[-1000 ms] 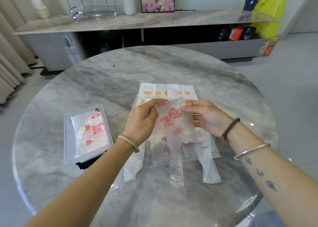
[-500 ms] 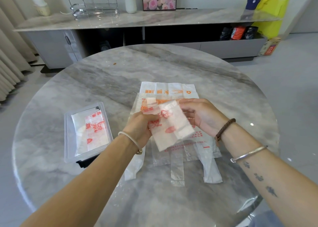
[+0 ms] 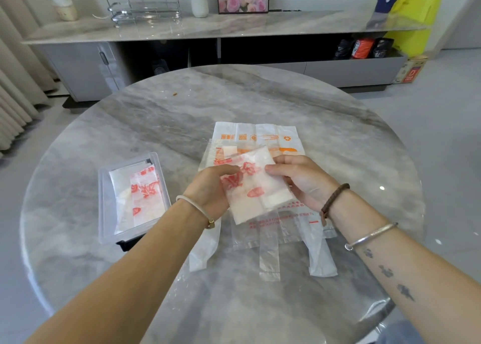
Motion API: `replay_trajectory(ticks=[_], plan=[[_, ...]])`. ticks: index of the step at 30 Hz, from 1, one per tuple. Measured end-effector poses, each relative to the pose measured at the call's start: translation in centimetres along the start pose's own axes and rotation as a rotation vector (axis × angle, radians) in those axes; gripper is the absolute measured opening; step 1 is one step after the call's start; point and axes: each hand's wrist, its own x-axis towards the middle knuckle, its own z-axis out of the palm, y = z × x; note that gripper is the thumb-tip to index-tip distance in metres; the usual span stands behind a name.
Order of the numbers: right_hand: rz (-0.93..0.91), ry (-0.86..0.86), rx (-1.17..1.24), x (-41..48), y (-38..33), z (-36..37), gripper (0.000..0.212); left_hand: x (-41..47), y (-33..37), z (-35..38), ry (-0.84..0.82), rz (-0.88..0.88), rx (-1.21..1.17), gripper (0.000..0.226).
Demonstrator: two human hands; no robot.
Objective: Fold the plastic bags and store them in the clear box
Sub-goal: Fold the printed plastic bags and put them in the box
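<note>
The folded plastic bag [image 3: 256, 190] is pinched in the grip of both hands, left hand [image 3: 210, 190] on its left edge, right hand [image 3: 302, 181] on its right, just above the unfolded bags [image 3: 260, 135] lying flat on the worktop [image 3: 260, 96]. Left of the folded plastic bag, well apart, the clear box [image 3: 104, 203] holds folded bags.

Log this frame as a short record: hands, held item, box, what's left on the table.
left hand: grips folded bag's left edge
right hand: grips its right edge
folded bag: held above the table, red print
clear box: open, left of hands, folded bags inside
flat bags: stacked unfolded on table, under the hands
</note>
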Motion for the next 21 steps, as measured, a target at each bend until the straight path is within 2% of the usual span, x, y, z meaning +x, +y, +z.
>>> replay_trajectory(ticks=[2, 7, 11, 13, 17, 19, 21], plan=[[-0.058, 0.077, -0.07, 0.0, 0.1, 0.2, 0.015, 0.0, -0.2, 0.0, 0.008, 0.0, 0.05, 0.032], [-0.358, 0.347, -0.733, -0.6, 0.5, 1.0, 0.01, 0.1, -0.7, 0.3, 0.188, 0.002, 0.305, 0.02], [-0.542, 0.422, -1.023, -1.2, 1.1, 2.2, 0.02, 0.1, -1.0, 0.8, 0.219, -0.031, 0.365, 0.014], [-0.602, 0.379, -1.086, -1.5, 1.3, 2.6, 0.024, 0.1, -1.1, 1.0, 0.188, -0.051, 0.326, 0.024], [-0.667, 0.281, -1.145, -1.6, 1.9, 3.2, 0.02, -0.4, -0.8, 1.3, 0.146, -0.068, 0.297, 0.018], [-0.629, 0.21, -1.101, -1.3, 2.0, 3.3, 0.018, -0.6, -0.6, 1.4, 0.164, -0.06, 0.332, 0.015], [-0.56, 0.156, -0.954, -1.2, 1.9, 3.3, 0.019, -0.5, -0.5, 1.2, 0.22, -0.038, 0.357, 0.015]])
